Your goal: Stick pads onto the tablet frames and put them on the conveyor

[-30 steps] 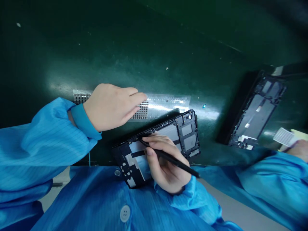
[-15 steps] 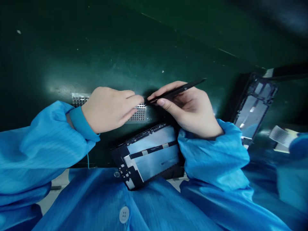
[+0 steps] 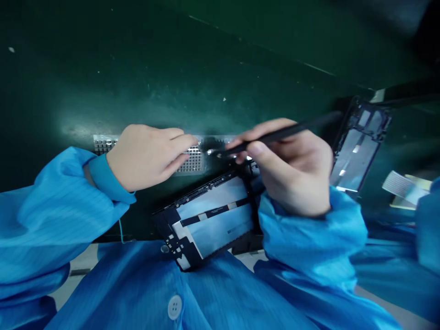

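My left hand (image 3: 147,156) rests with curled fingers on a clear sheet (image 3: 190,160) carrying rows of small dark and silvery pieces, pressing it near its middle. My right hand (image 3: 288,160) grips black tweezers (image 3: 271,137) between thumb and fingers. Their tip points left, just right of my left fingertips and over the sheet; a small shiny spot shows there, too blurred to name. Below my hands a black device frame (image 3: 213,220) with blue-grey film and a dark strip lies tilted against the table edge and my smock.
A second black device frame (image 3: 359,146) stands at the right beyond my right wrist. Farther right lie a white lined sheet and yellowish paper (image 3: 405,190), beside a blue sleeve (image 3: 428,229). The table (image 3: 154,82) is dark green.
My right hand has moved right with the tweezers, away from my left fingertips, uncovering more of the sheet. The whole view has shifted slightly; my left hand still presses the sheet.
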Motion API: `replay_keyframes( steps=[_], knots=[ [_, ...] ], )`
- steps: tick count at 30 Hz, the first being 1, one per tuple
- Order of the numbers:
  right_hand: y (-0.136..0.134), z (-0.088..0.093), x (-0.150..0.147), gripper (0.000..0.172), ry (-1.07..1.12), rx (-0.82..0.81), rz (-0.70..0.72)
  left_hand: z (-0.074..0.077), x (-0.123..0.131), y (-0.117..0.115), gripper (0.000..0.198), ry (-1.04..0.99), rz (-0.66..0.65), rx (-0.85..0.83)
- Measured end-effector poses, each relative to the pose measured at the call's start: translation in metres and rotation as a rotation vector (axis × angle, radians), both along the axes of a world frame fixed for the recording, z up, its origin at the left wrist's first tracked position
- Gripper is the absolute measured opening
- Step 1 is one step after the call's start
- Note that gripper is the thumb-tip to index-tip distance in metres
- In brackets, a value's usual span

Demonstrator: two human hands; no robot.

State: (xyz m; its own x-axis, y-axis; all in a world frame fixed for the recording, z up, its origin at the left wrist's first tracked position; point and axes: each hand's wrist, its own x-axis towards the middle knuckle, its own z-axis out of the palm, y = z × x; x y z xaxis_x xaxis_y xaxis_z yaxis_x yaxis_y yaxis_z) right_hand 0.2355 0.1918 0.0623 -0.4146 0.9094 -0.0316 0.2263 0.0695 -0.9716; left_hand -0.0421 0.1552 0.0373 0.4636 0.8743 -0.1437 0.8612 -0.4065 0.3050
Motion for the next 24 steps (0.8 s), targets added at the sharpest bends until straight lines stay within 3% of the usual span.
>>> replay_keyframes(
  steps=[4,8,14,19,22,24],
  knots=[
    [-0.068,-0.009,0.009,0.008,0.037,0.207,-0.410,-0.002,-0.003,0.000,0.051,-0.021,-0.004,0.022],
    [-0.099,-0.031,0.004,0.013,-0.012,0.296,-0.449,-0.004,-0.006,-0.001,0.050,-0.072,0.022,0.033],
    [-0.097,-0.039,0.000,0.013,-0.055,0.329,-0.418,-0.004,-0.009,-0.002,0.051,-0.084,0.036,0.035],
    [-0.095,-0.011,0.004,0.020,-0.207,0.338,-0.282,-0.004,-0.008,-0.002,0.054,-0.096,0.051,0.009],
    [-0.065,0.010,0.002,0.019,-0.259,0.296,-0.176,-0.004,-0.008,-0.001,0.054,-0.084,0.040,0.014],
    [-0.032,0.013,-0.003,0.011,-0.238,0.232,-0.034,-0.004,-0.007,-0.001,0.054,-0.070,0.031,0.024]
  ],
)
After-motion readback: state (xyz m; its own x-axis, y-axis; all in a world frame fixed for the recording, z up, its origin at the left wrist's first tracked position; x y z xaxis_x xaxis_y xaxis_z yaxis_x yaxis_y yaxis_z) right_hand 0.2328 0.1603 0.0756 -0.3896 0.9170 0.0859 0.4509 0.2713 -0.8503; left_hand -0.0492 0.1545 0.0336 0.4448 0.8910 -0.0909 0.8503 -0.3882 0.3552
